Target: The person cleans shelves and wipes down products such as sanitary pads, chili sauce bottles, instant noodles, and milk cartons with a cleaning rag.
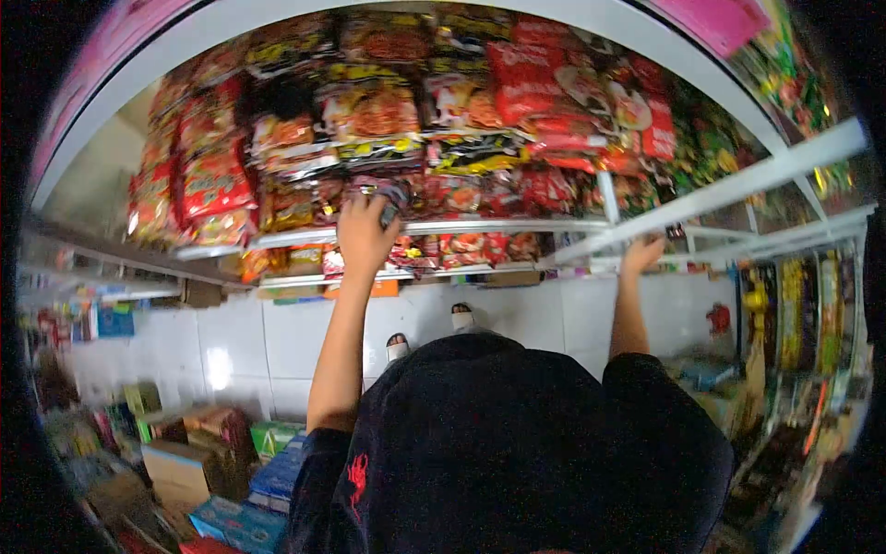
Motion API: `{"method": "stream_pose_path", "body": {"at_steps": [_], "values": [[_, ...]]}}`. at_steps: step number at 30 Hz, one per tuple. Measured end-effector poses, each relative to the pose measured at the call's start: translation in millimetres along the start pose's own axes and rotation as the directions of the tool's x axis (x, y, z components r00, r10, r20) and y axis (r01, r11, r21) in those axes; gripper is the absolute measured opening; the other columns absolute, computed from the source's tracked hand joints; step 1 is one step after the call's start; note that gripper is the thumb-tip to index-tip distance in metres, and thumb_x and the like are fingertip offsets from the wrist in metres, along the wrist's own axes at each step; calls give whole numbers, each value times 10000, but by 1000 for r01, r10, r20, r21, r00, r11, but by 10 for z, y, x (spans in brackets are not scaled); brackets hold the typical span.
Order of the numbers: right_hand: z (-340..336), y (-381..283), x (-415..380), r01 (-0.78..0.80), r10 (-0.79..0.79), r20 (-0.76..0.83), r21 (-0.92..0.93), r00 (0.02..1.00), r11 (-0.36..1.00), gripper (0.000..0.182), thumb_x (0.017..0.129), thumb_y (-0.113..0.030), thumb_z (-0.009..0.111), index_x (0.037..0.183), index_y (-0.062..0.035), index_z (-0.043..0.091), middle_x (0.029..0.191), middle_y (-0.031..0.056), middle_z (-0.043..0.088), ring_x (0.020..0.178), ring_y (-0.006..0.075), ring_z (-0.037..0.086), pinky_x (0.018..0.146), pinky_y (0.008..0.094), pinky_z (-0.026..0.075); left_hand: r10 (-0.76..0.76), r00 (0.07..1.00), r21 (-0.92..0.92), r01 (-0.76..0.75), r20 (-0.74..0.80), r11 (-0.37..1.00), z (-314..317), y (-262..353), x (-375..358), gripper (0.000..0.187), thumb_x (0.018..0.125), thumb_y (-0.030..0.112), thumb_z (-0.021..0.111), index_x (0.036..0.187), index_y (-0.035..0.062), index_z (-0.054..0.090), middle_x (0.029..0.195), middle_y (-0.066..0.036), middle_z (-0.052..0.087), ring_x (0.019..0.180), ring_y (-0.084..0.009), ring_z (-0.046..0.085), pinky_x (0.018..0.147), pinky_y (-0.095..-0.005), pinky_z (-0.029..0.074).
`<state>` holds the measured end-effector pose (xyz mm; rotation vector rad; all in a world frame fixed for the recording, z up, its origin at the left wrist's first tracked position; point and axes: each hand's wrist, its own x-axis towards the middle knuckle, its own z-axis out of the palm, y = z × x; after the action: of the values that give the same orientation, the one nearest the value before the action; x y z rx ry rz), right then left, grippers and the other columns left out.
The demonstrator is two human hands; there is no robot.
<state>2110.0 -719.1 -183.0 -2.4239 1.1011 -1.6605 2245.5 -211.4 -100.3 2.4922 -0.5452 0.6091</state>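
My left hand (365,231) reaches to the shelf's front edge, its fingers closed over a small dark, shiny packet (395,194). Around it lie red snack or noodle packets (459,196), and above them are stacked black-and-yellow packets (371,106) with food pictures. My right hand (643,254) is farther right, just below a white metal rail (720,189). Its fingers are curled, close to a small dark item (676,231). Blur hides whether that hand grips the item, the rail or something else.
Large red bags (554,92) fill the upper right of the shelf, and red-and-green packets (217,175) its left. Boxes and cartons (185,471) stand behind me on the left. Another rack with yellow packs (798,314) is at right. White tiles (231,342) cover the floor.
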Motion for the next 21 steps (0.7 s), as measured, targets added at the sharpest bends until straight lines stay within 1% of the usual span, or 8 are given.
{"method": "stream_pose_path", "body": {"at_steps": [3,6,7,8,10,12,16,21], "values": [[-649,-160,-666,-275,179,315,293,932,916,141,697,5,521,837,-8,505,834,124,499,791,250,466,731,335,372,90,994,-169,-78,62,982,101,189,-3,266,593,190,630,822,79,557,810,-111,518,775,-313,473,681,-409,386],[-1011,-1002,-1108,-335,-116,562,631,819,700,221,672,31,544,879,-38,512,864,91,492,847,217,474,762,314,380,106,993,-196,-93,55,976,40,185,35,251,607,186,605,824,68,560,823,-103,532,794,-297,473,698,-399,372],[-1083,-1421,-1107,-3,-393,466,648,793,762,309,645,32,567,932,-65,504,968,108,485,936,237,472,823,337,374,72,995,-221,-55,71,974,50,183,55,248,612,192,596,821,64,560,815,-104,536,793,-294,477,692,-399,370],[-1287,-2011,-987,-217,-417,633,683,653,697,387,620,-9,610,978,-82,484,1080,128,446,1012,278,443,868,390,352,37,995,-247,-14,88,969,65,192,73,246,617,198,587,819,59,559,807,-106,539,792,-291,481,686,-398,368],[-1296,-2712,-909,135,-709,488,768,509,626,577,584,-207,686,1099,-102,448,1120,122,423,1079,324,381,915,444,282,104,982,-290,-54,160,955,121,224,131,259,678,194,545,897,54,553,851,-132,557,820,-316,496,713,-396,378],[-1233,-3270,-889,172,-743,382,819,549,548,589,573,-299,688,1093,-120,476,1084,99,445,1063,284,392,908,446,272,87,950,-699,158,301,698,220,285,131,305,744,180,498,1020,53,517,931,-177,559,872,-335,513,769,-386,385],[-922,-3293,-967,234,-762,433,774,482,588,461,586,-320,681,977,-120,542,1021,74,489,1021,271,410,859,446,302,-239,917,-783,397,318,479,-2,159,217,336,798,140,456,1117,35,464,1016,-202,537,935,-299,527,823,-359,378],[-769,-2388,-663,395,-661,496,540,564,743,394,575,-333,675,855,-78,562,967,62,496,946,245,434,809,429,320,-5,986,-74,18,165,997,-101,-452,72,322,812,208,494,1098,61,484,1102,-117,511,1018,-288,468,889,-385,336]]}}
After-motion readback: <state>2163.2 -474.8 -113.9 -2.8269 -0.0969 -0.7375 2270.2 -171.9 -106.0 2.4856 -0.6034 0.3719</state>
